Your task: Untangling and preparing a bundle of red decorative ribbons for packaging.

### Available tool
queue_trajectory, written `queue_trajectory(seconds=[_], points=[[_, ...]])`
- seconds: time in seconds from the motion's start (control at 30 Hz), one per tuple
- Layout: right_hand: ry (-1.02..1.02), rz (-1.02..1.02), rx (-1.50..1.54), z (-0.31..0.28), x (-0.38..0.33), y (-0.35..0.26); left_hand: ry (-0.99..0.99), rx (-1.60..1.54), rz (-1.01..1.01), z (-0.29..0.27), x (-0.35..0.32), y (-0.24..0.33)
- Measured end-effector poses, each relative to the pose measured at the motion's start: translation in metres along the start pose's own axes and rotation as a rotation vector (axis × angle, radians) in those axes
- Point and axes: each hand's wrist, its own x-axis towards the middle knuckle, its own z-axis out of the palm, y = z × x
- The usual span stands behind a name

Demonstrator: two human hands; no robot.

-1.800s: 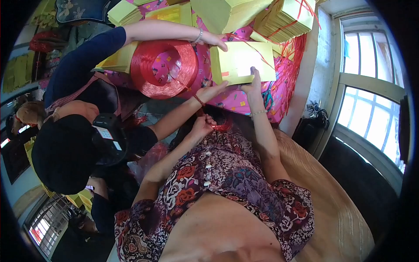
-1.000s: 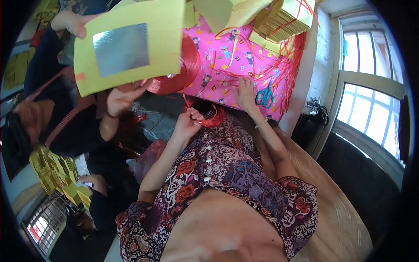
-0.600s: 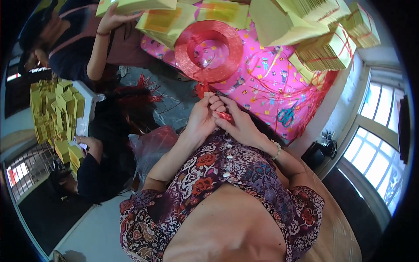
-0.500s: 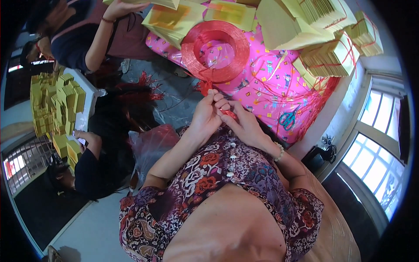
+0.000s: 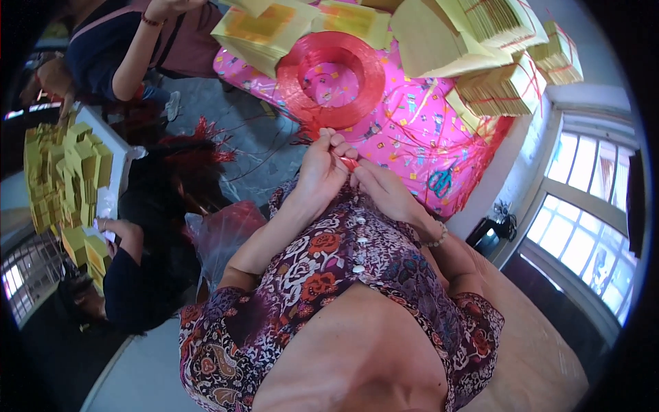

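- Holding red strands (image 5: 349,163) at my twelve o'clock, I keep the left hand (image 5: 322,165) curled tight, the right hand (image 5: 386,192) pinching.
- Red coil (image 5: 369,86) sits just beyond, twelve o'clock.
- Teal scissors (image 5: 440,182) lie at the hands' three o'clock.

My left hand (image 5: 324,165) is curled, its fingers folded in and pointing to the far side; my right hand (image 5: 382,187) lies just to its right and a little nearer, thumb and fingers pointing left; whether the two touch I cannot tell; both elbows are bent; my left forearm (image 5: 271,233) slants from near left to far right; my right forearm (image 5: 453,259) slants from near right to far left.
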Motion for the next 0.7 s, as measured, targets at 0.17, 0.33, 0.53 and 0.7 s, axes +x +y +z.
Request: queue_trajectory(seconds=[0.17,0.33,0.53,0.7], points=[[0.133,-0.059,-0.481,-0.003,0.004,-0.013,0.002,0.057,0.053,-0.002,0.006,0.003],[0.088,-0.061,-0.510,-0.017,-0.004,-0.014,-0.051,0.091,-0.004,-0.007,0.011,-0.002],[0.028,-0.081,-0.329,-0.034,-0.028,-0.030,-0.043,-0.028,0.014,0.001,0.019,0.016],[-0.036,-0.030,-0.316,-0.064,-0.069,-0.075,-0.123,-0.228,0.028,-0.003,0.023,0.061]])
